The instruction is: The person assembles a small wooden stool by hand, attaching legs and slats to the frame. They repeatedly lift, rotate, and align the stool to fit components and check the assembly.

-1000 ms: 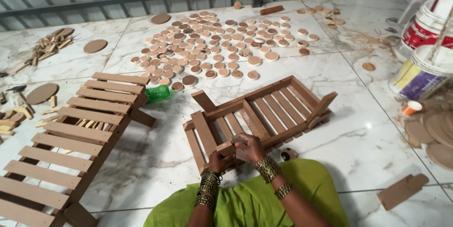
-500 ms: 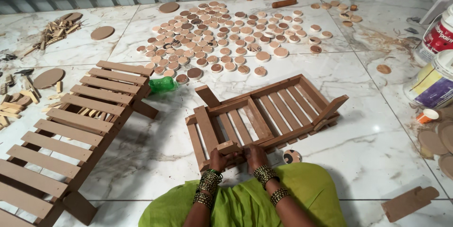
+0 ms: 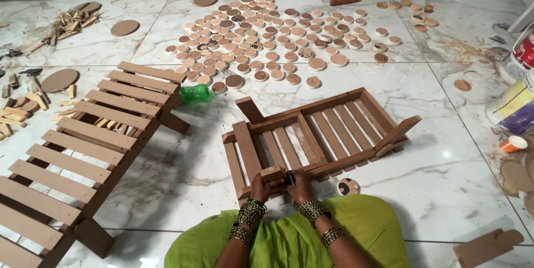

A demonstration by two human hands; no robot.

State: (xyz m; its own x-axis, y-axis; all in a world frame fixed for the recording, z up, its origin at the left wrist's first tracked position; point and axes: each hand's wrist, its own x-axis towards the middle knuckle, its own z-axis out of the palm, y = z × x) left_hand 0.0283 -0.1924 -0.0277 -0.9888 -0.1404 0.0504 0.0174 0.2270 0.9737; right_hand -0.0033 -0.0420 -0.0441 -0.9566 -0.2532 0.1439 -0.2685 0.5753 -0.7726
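A small brown slatted wooden frame [image 3: 328, 129] lies flat on the marble floor in front of me. My left hand [image 3: 260, 187] and my right hand [image 3: 301, 184] meet at its near edge. Between them sits a small wooden block [image 3: 273, 174], which both hands grip against the frame's near rail. Bangles cover both wrists. My green garment [image 3: 289, 234] fills the bottom of the view.
A larger slatted wooden frame [image 3: 83, 151] lies at the left. Several round wooden discs [image 3: 267, 40] are spread behind. A green bottle [image 3: 196, 93] lies between them. Paint cans [image 3: 514, 95] stand at the right, wood scraps [image 3: 22, 106] at the far left.
My view has shifted to the right. Both hands have closed together on the block at the frame's near edge; before, the right hand rested higher on the frame.
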